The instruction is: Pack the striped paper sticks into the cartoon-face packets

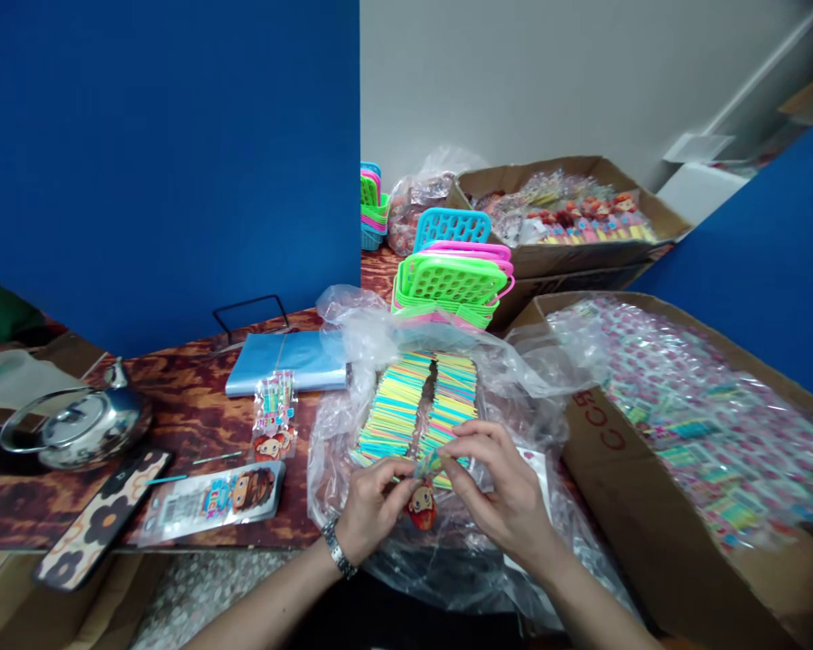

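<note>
Both hands are closed on a small printed plastic pouch [423,507] with a red-haired cartoon head at its lower end. My left hand [374,507], with a metal watch at the wrist, pinches its left side. From the right, the fingertips of my right hand [498,487] pinch its upper part. Whether sticks are inside the pouch is hard to make out. Just beyond the hands, two rows of thin coloured sticks [397,411] lie in a container lined with a clear plastic bag [331,451].
Left on the table are a metal kettle [95,424], a flowered phone case [105,524], blue plastic sheets [288,357] and printed pouches [213,496]. Stacked baskets [453,275] stand behind. At the right are cardboard boxes [623,487] of filled packets.
</note>
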A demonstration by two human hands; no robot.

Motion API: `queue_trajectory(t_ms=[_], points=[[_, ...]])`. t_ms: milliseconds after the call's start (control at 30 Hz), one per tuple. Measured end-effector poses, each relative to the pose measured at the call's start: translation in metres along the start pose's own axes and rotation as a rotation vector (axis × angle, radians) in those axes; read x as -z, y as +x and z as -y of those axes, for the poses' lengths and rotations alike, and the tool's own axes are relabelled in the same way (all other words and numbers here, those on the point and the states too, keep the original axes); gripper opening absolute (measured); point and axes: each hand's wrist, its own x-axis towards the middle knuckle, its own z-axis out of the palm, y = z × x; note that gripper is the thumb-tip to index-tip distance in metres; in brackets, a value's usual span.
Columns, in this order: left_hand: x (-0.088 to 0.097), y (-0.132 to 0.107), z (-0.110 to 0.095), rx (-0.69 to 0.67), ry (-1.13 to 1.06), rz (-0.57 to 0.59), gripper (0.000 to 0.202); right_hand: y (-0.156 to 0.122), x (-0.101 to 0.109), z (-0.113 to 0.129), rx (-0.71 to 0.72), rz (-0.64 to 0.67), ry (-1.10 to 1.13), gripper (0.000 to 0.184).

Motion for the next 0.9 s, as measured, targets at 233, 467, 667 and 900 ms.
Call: queue_trajectory(t_ms=[233,467,667,900], points=[[0.002,0.000,0.000,-0.042,0.017,-0.001,0.012,0.002,0.009,-0.002,0.024,0.075,-0.121,0.024],[0.002,-0.001,0.001,-0.116,-0.012,0.014,0.015,0.006,0.010,0.000,0.126,0.202,-0.179,0.019],[0.004,-0.001,-0.006,0.008,-0.056,0.084,0.021,-0.001,0.000,-0.006,0.040,0.197,-0.099,0.016],[0.000,0.002,-0.010,0.207,-0.123,0.070,0.015,0.000,-0.008,-0.004,0.023,0.151,-0.092,0.006]])
